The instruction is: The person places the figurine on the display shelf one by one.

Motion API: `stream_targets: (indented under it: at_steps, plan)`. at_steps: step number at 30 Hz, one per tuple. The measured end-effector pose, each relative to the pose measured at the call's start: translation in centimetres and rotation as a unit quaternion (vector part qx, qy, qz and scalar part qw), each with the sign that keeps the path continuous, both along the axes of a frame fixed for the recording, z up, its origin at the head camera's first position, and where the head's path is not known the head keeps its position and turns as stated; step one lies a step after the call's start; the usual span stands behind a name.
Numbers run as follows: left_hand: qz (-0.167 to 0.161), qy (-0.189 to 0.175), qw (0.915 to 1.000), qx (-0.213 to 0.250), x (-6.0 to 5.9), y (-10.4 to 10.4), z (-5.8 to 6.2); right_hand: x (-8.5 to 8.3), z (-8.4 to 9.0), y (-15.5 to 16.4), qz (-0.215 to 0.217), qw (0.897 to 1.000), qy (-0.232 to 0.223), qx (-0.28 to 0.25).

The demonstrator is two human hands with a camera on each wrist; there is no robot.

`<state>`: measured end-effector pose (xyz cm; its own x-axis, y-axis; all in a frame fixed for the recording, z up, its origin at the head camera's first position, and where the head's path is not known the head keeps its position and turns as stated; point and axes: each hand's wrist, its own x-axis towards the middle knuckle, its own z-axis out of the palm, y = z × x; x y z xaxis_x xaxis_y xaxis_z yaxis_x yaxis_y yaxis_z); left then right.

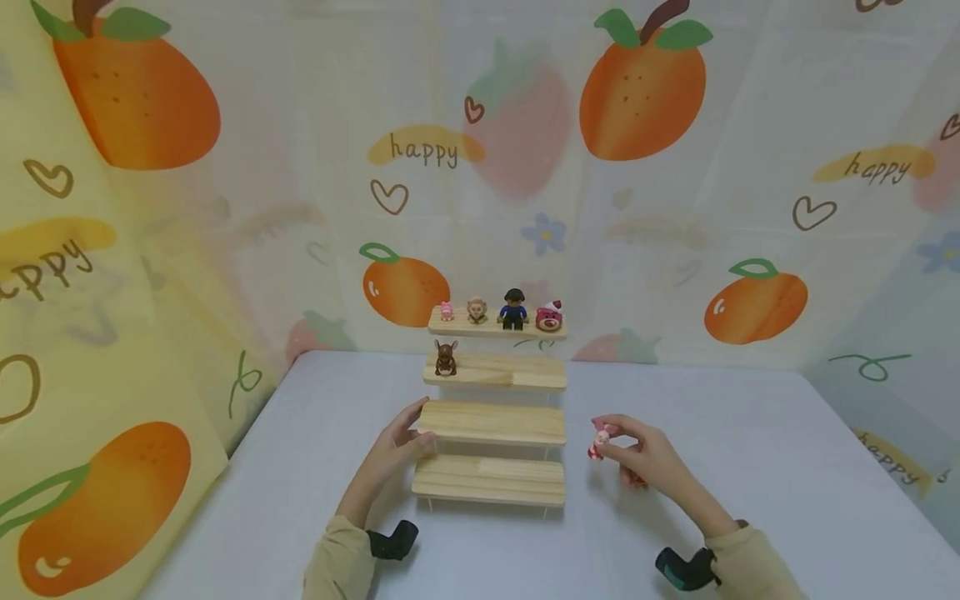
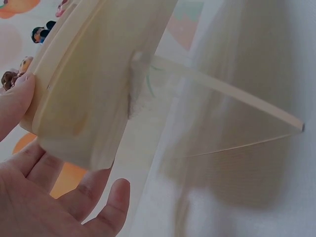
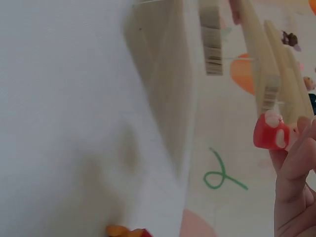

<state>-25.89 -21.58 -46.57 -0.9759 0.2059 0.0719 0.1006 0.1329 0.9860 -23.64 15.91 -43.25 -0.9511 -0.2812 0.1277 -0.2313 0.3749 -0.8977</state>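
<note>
Two hands work at the stepped wooden shelf (image 1: 491, 425) on your table (image 1: 750, 500). Your left hand (image 1: 397, 446) rests relaxed against the left end of its third step. Your right hand (image 1: 648, 458), just right of that long, sideways-running step, pinches a small pink figure (image 1: 600, 439).

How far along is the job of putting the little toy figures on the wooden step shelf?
Done: four figures on the top step and a brown figure on the second step. In hand: the right hand pinches a pink figure beside the shelf, while the left hand touches the third step. Left: the two lower steps are bare.
</note>
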Motion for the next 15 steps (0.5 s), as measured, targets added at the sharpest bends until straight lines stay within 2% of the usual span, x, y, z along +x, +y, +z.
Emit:
stream_targets:
  at_steps: [4,11,15]
  plan:
    - [0.003,-0.001,1.0,0.001,0.1,0.0,-0.1,-0.1,1.2,-0.7,0.005,1.0,-0.005,-0.009]
    - [0.008,0.004,1.0,-0.002,-0.1,0.0,-0.1,0.3,4.7,-3.1,0.039,0.997,0.054,-0.024]
    - [-0.001,-0.008,0.9999,0.007,0.1,0.0,0.2,0.0,5.4,-4.1,0.045,0.997,0.064,-0.026]
